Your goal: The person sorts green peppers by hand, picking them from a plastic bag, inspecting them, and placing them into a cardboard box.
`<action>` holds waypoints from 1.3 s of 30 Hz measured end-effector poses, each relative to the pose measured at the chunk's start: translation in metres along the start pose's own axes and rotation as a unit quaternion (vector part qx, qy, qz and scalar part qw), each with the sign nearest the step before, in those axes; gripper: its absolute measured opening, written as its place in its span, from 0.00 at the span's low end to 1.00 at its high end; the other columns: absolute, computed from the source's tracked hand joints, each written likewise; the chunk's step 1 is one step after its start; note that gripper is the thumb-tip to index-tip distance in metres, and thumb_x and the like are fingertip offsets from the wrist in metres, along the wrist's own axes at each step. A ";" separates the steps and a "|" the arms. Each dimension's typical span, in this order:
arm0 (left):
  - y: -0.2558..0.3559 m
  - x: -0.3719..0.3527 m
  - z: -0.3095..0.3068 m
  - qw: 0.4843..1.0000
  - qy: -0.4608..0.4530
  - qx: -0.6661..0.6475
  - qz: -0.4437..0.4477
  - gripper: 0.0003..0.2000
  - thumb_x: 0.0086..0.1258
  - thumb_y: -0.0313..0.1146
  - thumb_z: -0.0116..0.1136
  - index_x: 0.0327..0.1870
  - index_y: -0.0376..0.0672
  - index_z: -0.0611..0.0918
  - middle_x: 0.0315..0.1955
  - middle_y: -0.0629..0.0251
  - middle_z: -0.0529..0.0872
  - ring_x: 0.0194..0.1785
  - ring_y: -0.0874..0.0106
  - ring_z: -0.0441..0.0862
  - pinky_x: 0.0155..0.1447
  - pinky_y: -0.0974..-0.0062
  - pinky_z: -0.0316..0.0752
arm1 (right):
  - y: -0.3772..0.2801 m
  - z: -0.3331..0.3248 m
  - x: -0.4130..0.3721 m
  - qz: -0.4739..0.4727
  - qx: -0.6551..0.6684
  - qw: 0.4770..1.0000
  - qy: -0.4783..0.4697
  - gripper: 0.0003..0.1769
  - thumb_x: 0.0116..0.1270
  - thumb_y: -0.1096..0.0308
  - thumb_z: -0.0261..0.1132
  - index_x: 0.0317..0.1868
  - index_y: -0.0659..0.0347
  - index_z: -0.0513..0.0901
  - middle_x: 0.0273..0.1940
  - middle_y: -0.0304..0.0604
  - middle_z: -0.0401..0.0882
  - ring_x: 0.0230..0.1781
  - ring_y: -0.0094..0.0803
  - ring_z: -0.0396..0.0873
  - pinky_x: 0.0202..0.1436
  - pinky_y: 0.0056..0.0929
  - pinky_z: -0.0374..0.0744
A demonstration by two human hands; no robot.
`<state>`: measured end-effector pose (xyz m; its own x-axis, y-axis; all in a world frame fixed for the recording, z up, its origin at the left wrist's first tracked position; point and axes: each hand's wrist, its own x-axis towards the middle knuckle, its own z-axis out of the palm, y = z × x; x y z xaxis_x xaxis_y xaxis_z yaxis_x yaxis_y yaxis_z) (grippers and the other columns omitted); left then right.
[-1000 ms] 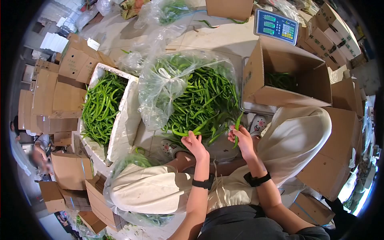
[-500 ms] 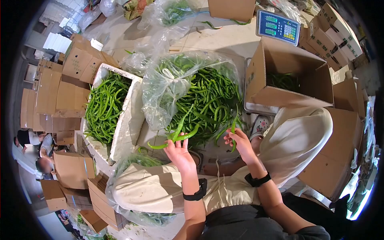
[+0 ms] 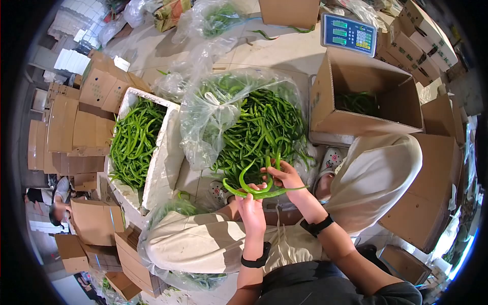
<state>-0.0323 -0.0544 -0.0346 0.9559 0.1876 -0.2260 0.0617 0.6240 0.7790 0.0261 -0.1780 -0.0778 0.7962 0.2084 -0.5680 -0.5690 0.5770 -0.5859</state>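
Long green chili peppers (image 3: 242,179) cross between my two hands in front of my lap. My left hand (image 3: 251,209) is closed on them from below, one curved and one longer and straighter. Close beside it on the right, my right hand (image 3: 291,179) pinches a chili pepper (image 3: 268,161) that points up toward the heap. Just beyond my hands, a large heap of green chili peppers (image 3: 274,118) spills from a clear plastic bag (image 3: 203,122). How many peppers each hand has is hard to tell.
On the left, a white foam box (image 3: 168,147) is full of green chili peppers. To the right, a cardboard box (image 3: 366,122) with some peppers inside stands on a scale, its display (image 3: 348,34) behind. Cartons (image 3: 94,218) are stacked at left, where another person (image 3: 60,195) is visible.
My hands have come together; the right moved left and the left moved right and slightly down. The peppers in them now overlap. My view has shifted slightly.
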 end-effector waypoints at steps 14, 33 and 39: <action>0.018 0.005 -0.039 0.992 0.015 -0.012 -0.121 0.09 0.74 0.39 0.44 0.36 0.46 0.69 0.41 0.61 0.76 0.42 0.68 0.78 0.48 0.68 0.73 | -0.031 -0.020 -0.011 -0.068 -0.046 0.995 -0.061 0.23 0.69 0.71 0.57 0.64 0.62 0.68 0.47 0.39 0.81 0.37 0.21 0.74 0.43 0.19 0.73; 0.018 0.052 0.003 0.943 -0.144 -0.079 -0.291 0.25 0.75 0.42 0.40 0.63 0.29 0.67 0.62 0.49 0.70 0.64 0.56 0.70 0.67 0.55 0.66 | -0.048 -0.019 -0.041 -0.090 -0.147 0.983 -0.066 0.19 0.68 0.69 0.61 0.58 0.65 0.75 0.43 0.34 0.81 0.39 0.19 0.75 0.42 0.18 0.71; 0.011 0.046 -0.001 0.922 -0.169 -0.132 -0.321 0.25 0.74 0.42 0.41 0.66 0.33 0.64 0.61 0.55 0.69 0.65 0.60 0.66 0.69 0.49 0.63 | -0.046 -0.016 -0.043 -0.099 -0.133 0.983 -0.079 0.19 0.68 0.72 0.59 0.58 0.68 0.74 0.42 0.38 0.81 0.40 0.22 0.77 0.45 0.21 0.75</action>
<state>0.0117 -0.0382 -0.0376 0.7840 -0.5050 -0.3611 0.6173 0.6957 0.3673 0.0147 -0.2262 -0.0354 0.9070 0.2446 -0.3427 -0.4160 0.3954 -0.8189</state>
